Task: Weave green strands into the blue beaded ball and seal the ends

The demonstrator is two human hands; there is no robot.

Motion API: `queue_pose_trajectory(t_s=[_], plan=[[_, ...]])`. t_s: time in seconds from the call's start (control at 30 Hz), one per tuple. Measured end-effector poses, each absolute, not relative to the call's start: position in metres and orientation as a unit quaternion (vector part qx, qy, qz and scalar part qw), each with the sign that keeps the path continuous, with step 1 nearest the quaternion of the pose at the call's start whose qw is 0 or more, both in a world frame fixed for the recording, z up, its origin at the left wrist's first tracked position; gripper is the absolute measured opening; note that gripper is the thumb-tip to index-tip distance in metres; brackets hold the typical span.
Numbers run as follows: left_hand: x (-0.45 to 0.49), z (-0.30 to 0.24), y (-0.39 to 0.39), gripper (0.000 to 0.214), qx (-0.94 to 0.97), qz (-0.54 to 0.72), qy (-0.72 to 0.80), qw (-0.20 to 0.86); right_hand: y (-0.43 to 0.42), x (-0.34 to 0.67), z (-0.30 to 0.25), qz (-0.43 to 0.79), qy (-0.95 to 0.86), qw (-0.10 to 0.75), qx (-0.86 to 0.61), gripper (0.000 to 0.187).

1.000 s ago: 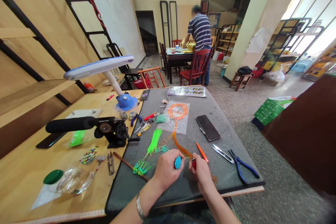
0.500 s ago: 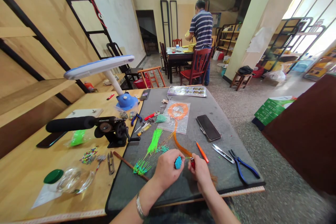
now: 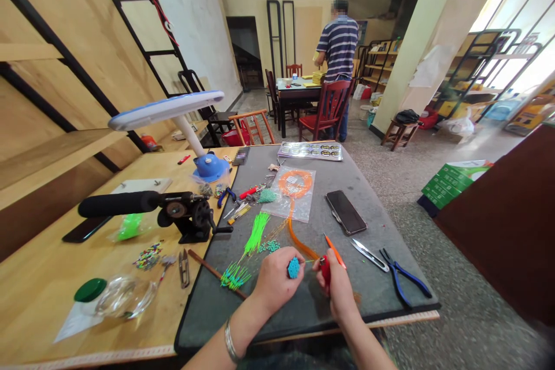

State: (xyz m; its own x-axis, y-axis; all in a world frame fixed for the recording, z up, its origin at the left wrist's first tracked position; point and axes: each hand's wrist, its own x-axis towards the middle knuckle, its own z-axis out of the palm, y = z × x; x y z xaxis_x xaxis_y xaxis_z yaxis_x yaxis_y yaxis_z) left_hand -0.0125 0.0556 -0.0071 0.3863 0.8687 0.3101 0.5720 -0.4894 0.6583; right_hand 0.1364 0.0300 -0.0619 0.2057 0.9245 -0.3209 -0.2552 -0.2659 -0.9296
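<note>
My left hand [image 3: 277, 277] is closed around a bundle of small turquoise beads [image 3: 293, 267], whose packed round end faces me. A thin yellow-green strand [image 3: 309, 261] sticks out to the right of that hand. In my right hand [image 3: 340, 289] is a red lighter [image 3: 325, 270], its metal top close to the strand's end. I cannot make out a flame. Behind both hands runs a hank of orange threads [image 3: 300, 243] from a clear bag [image 3: 307, 208]. Loose turquoise beads [image 3: 269, 247] and bright green strands [image 3: 258, 232] lie beyond my left hand.
On the grey mat [image 3: 368, 283] are a phone [image 3: 346, 212], an orange pen [image 3: 335, 250], thread snips [image 3: 370, 255] and blue-handled pliers [image 3: 405, 277]. A black cranked device [image 3: 191, 214], a lamp [image 3: 210, 165] and a jar [image 3: 125, 298] stand left. A person [image 3: 340, 46] stands at a far table.
The lighter in my right hand has tipped more upright, and more of its red body shows. My left hand keeps its hold on the beads. The far person has shifted slightly right.
</note>
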Motion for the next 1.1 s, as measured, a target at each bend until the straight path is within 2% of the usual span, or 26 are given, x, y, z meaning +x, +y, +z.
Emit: queue_pose_trajectory(t_s=[0.1, 0.2, 0.5, 0.87, 1.0, 1.1], plan=[[-0.013, -0.007, 0.055, 0.01, 0.778, 0.337, 0.465, 0.257, 0.023, 0.141, -0.065, 0.54, -0.309, 0.568, -0.539, 0.05], [-0.012, -0.009, 0.055, 0.009, 0.759, 0.348, 0.474, 0.279, 0.019, 0.142, -0.069, 0.504, -0.33, 0.582, -0.546, 0.05], [-0.01, -0.013, 0.052, 0.008, 0.745, 0.344, 0.49, 0.294, 0.026, 0.13, -0.056, 0.435, -0.361, 0.58, -0.587, 0.039], [-0.009, -0.018, 0.051, 0.008, 0.717, 0.351, 0.485, 0.357, 0.028, 0.137, -0.052, 0.415, -0.422, 0.56, -0.579, 0.034], [-0.008, -0.016, 0.051, 0.008, 0.683, 0.355, 0.497, 0.401, 0.026, 0.16, -0.052, 0.353, -0.453, 0.524, -0.629, 0.038], [-0.01, -0.015, 0.052, 0.008, 0.651, 0.367, 0.502, 0.435, 0.019, 0.195, -0.058, 0.196, -0.498, 0.416, -0.735, 0.041]])
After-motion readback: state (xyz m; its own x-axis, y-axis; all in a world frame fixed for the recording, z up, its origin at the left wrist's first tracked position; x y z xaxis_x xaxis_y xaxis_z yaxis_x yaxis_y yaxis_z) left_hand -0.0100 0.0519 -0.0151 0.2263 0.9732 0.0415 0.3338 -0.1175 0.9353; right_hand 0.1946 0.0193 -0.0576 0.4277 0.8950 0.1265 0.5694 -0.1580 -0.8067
